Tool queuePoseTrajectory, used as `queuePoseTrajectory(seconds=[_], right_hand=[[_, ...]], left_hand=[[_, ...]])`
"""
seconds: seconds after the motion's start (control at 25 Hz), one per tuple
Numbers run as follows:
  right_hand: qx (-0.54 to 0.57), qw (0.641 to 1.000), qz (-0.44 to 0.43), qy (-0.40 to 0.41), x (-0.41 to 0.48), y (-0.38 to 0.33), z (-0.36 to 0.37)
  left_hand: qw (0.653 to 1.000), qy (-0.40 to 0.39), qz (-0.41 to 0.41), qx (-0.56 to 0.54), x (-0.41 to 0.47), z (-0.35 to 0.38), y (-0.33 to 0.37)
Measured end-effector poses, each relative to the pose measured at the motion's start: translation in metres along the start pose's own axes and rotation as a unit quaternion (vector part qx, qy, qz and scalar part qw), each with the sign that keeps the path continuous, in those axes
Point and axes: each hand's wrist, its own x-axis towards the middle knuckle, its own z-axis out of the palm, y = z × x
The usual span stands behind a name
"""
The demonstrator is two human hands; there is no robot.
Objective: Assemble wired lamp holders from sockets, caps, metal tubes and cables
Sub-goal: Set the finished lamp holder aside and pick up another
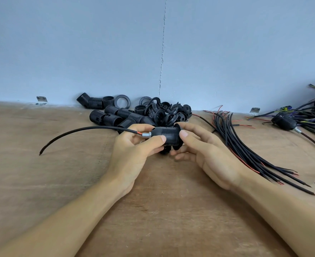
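Observation:
A black threaded lamp holder (167, 134) lies sideways between both hands above the wooden table (60, 182). A short metal tube (146, 135) sticks out of its left end, and a black cable (75, 132) with a red wire runs from the tube and curves down to the left. My left hand (134, 153) grips the holder's left part, thumb on top. My right hand (201, 151) pinches the ring (177, 143) at the holder's right end with thumb and fingers.
A heap of black sockets (116, 115) and rings (164, 112) lies by the blue wall. A bundle of black cables (245, 151) fans out at the right. One finished holder (284, 122) with its cable rests far right beside tangled wires (314, 112).

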Motion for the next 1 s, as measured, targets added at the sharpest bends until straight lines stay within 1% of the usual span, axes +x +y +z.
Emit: queuePoseTrajectory(seconds=[0.12, 0.24, 0.44, 0.52, 0.6, 0.68, 0.8, 0.92, 1.0], right_hand=[[-0.006, 1.000, 0.011, 0.018, -0.001, -0.003, 0.002], [-0.034, 0.999, 0.030, 0.016, -0.001, -0.006, 0.005], [-0.109, 0.986, 0.120, 0.029, -0.006, -0.013, 0.003], [-0.133, 0.978, 0.157, 0.022, -0.006, -0.014, 0.001], [-0.154, 0.973, 0.173, 0.008, -0.005, -0.012, -0.001], [-0.141, 0.976, 0.166, -0.005, -0.004, -0.010, -0.002], [-0.088, 0.982, 0.161, -0.041, -0.003, -0.012, -0.003], [-0.064, 0.980, 0.158, -0.103, -0.002, -0.015, 0.000], [-0.070, 0.984, 0.120, -0.107, -0.003, -0.016, 0.001]], left_hand=[[1.000, -0.006, 0.004, 0.017, -0.002, -0.001, 0.000], [0.999, -0.029, 0.007, 0.025, -0.005, 0.001, 0.002], [0.995, -0.096, -0.021, -0.007, -0.009, 0.004, 0.004], [0.993, -0.111, -0.031, -0.026, -0.010, 0.005, 0.004], [0.991, -0.117, -0.041, -0.057, -0.010, 0.006, 0.004], [0.987, -0.112, -0.058, -0.095, -0.010, 0.008, 0.003], [0.984, -0.083, -0.078, -0.134, -0.008, 0.010, 0.003], [0.984, -0.041, -0.070, -0.156, -0.004, 0.007, 0.005], [0.988, -0.007, -0.056, -0.141, -0.002, 0.005, 0.005]])
